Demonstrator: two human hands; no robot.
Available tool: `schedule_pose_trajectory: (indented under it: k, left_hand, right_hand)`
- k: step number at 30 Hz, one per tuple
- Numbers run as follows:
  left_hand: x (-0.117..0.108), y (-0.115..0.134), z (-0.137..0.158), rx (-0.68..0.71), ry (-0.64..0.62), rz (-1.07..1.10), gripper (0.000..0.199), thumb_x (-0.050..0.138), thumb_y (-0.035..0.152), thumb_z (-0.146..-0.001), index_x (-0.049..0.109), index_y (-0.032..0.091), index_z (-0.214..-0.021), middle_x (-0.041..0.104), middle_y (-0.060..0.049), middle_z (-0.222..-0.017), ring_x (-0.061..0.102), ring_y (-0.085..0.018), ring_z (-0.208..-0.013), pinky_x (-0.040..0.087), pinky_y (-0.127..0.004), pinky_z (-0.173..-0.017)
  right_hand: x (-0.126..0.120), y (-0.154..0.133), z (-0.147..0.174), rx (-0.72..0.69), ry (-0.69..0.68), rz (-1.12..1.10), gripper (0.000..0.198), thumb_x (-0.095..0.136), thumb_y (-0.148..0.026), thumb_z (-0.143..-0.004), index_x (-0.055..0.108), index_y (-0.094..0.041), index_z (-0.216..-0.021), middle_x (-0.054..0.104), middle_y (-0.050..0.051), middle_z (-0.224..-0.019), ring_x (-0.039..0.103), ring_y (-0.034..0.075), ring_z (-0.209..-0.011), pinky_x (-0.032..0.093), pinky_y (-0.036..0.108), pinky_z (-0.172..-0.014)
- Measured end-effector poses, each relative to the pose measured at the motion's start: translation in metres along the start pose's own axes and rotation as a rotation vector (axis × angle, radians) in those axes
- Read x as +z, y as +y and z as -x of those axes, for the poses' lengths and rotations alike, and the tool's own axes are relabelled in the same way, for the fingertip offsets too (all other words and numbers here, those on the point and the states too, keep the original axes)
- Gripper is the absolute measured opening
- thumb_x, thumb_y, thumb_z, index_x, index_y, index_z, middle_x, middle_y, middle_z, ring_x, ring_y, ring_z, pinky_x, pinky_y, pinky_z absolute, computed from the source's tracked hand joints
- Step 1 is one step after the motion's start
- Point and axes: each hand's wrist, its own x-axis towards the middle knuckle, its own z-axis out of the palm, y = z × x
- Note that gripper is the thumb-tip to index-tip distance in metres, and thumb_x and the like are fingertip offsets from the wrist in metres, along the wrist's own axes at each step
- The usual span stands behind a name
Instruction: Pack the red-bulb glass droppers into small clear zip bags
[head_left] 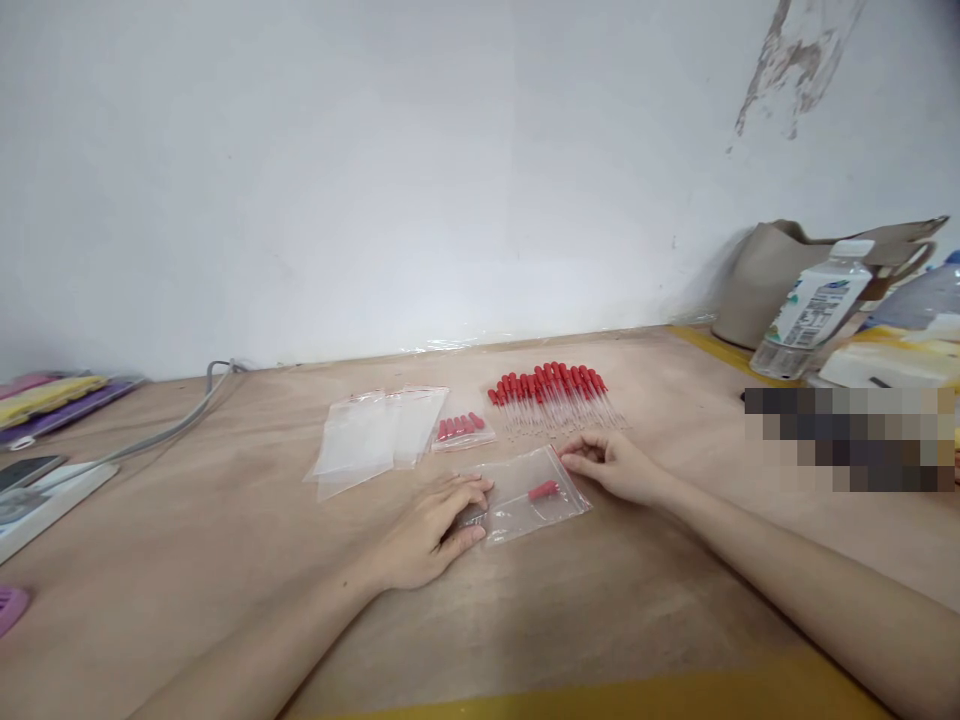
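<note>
A clear zip bag point(510, 512) lies flat on the brown table point(420, 640), with a red rubber bulb point(543, 490) inside it, close to the zip end. The left hand point(431, 530) rests over the bag's left end, its fingers and thumb spread apart against the plastic. The right hand point(611, 465) is at the bag's far right corner, thumb and forefinger bent close together by the zip edge; whether they pinch the film I cannot tell. Just beyond the bag sits a second bag point(463, 428) containing several red bulbs, and beyond the bag to its right is a spread of red-topped droppers point(555, 385) with thin clear stems pointing towards it. A fan of flat clear sleeves point(360, 440) lies beyond the bag to its left. Well apart from the bag, a labelled bottle point(814, 310) stands tilted far to its right, and a grey cable point(176, 428) runs far to its left.
</note>
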Motion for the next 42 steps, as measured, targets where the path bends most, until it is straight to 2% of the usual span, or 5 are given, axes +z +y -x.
schedule_pose_trajectory:
  k: [8, 20, 28, 33, 42]
  left_hand:
    - [-0.001, 0.0, -0.001, 0.008, -0.009, 0.015, 0.013, 0.036, 0.029, -0.092, 0.046, 0.021, -0.091, 0.048, -0.007, -0.128, 0.039, -0.02, -0.121, 0.032, -0.039, -0.1]
    - [0.001, -0.003, 0.0, 0.048, -0.029, -0.074, 0.032, 0.038, 0.031, -0.092, 0.045, 0.026, -0.123, 0.043, -0.004, -0.133, 0.035, -0.019, -0.125, 0.027, -0.04, -0.105]
    - [0.001, -0.006, 0.001, 0.049, -0.055, -0.112, 0.034, 0.035, 0.031, -0.094, 0.046, 0.029, -0.126, 0.04, -0.001, -0.136, 0.032, -0.02, -0.127, 0.027, -0.041, -0.105]
    - [0.001, -0.006, 0.001, 0.047, -0.05, -0.106, 0.033, 0.035, 0.031, -0.094, 0.047, 0.031, -0.125, 0.039, 0.0, -0.137, 0.031, -0.02, -0.128, 0.026, -0.042, -0.105]
    - [0.0, -0.007, 0.0, 0.05, -0.066, -0.101, 0.033, 0.036, 0.028, -0.094, 0.046, 0.033, -0.125, 0.038, 0.0, -0.137, 0.031, -0.021, -0.128, 0.027, -0.043, -0.104]
  right_hand:
    - [0.0, -0.028, -0.061, 0.142, 0.345, 0.538, 0.02, 0.054, -0.037, -0.071, 0.064, -0.02, -0.071, 0.066, 0.004, -0.076, 0.06, 0.019, -0.075, 0.042, 0.028, -0.064]
    - [0.015, -0.043, -0.108, 0.457, 0.274, 0.693, 0.027, 0.054, -0.028, -0.071, 0.065, -0.014, -0.091, 0.065, 0.016, -0.096, 0.06, 0.027, -0.092, 0.044, 0.035, -0.074]
    - [0.006, -0.051, -0.097, 0.33, 0.284, 0.568, 0.023, 0.047, -0.027, -0.078, 0.06, -0.011, -0.085, 0.064, 0.015, -0.09, 0.06, 0.021, -0.087, 0.043, 0.027, -0.072]
    - [-0.014, -0.026, -0.053, 0.009, 0.39, 0.189, 0.021, 0.041, -0.033, -0.082, 0.049, -0.016, -0.092, 0.061, 0.006, -0.079, 0.057, 0.014, -0.069, 0.044, 0.024, -0.061]
    - [-0.008, 0.004, 0.008, 0.079, 0.448, -0.426, 0.087, 0.061, -0.033, -0.069, 0.003, -0.021, -0.132, 0.049, -0.006, -0.066, 0.054, 0.011, -0.05, 0.047, 0.024, -0.045]
